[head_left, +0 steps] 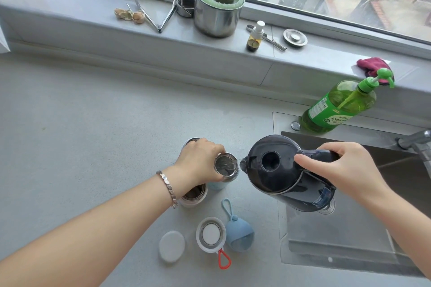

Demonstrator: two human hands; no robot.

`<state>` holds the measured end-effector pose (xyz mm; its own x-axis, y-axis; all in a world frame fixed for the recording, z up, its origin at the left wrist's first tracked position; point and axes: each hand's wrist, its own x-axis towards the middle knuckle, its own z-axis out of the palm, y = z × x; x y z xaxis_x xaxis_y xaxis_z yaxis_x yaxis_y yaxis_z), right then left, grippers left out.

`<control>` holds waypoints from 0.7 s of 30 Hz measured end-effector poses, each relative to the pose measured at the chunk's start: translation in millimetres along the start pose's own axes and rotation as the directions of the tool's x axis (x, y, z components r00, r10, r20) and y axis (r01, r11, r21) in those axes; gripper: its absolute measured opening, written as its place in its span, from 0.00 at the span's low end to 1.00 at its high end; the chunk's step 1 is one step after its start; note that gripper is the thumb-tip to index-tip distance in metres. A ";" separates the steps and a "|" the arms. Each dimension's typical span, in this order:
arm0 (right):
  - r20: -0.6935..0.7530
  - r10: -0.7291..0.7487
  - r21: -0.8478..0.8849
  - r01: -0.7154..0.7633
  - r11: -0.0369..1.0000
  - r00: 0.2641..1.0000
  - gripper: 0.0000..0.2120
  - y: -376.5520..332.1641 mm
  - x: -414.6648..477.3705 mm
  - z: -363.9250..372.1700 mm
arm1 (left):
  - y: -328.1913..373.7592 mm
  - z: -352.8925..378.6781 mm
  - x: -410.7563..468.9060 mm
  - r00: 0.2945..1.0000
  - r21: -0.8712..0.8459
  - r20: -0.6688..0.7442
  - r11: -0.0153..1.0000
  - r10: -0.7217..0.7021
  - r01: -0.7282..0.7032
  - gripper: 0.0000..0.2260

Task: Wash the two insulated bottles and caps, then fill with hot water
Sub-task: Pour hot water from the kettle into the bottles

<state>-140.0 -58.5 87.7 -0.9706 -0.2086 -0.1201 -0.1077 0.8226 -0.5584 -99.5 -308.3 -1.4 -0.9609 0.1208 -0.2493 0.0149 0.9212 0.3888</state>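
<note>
My left hand [200, 161] grips the neck of a light blue insulated bottle [225, 169] standing open on the counter. My right hand [345, 168] holds the handle of a dark kettle [279, 170], tilted left, and a thin stream of water runs from its spout into the bottle's mouth. A white insulated bottle [194, 196] stands open just under my left wrist. Another steel rim [190, 141] shows behind my left hand. In front lie a blue cap with a loop [238, 234], a white cap with a red loop [211, 234] and a white round lid [172, 246].
The steel sink [349, 228] lies to the right, with the tap [417, 142] at its far corner. A green dish soap bottle [338, 107] stands behind it. On the window ledge are a steel pot [215, 18], tongs [158, 16], a small spray bottle [255, 36] and a pink cloth [370, 66].
</note>
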 end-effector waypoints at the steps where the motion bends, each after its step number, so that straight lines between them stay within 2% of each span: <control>1: 0.000 -0.002 -0.001 0.002 1.000 1.000 0.29 -1.0 -0.1 0.0 | -0.3 0.3 0.2 1.000 0.001 0.000 1.000 0.000 0.000 0.21; 21: 0.024 0.031 0.074 -0.033 0.997 0.999 0.27 3.2 -3.5 7.2 | 0.1 3.3 4.2 1.000 0.034 0.024 0.999 0.003 -0.004 0.21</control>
<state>-135.3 -59.0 80.5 -0.9680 -0.1957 -0.1573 -0.0596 0.7876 -0.6133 -102.6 -306.4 -5.3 -0.9540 0.1327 -0.2690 0.0284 0.9327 0.3595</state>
